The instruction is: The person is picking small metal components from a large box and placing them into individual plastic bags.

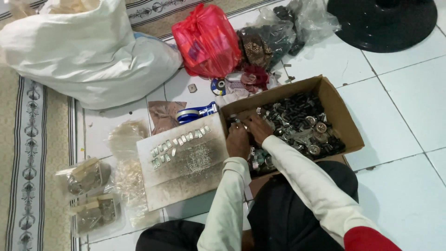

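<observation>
Metal parts (297, 125): both hands (246, 135) seemingly rummaging.

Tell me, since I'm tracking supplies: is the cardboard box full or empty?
Well filled: the open cardboard box holds a heap of small metal parts, with both hands in it.

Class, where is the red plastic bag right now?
The red plastic bag lies top centre on the floor, between the white sack and clear bags of dark parts.

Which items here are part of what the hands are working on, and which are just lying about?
In use: left hand and right hand in the cardboard box of small metal parts; board with a row of small pieces.

Lying about: white sack, red plastic bag, black round base, clear packets.
</observation>
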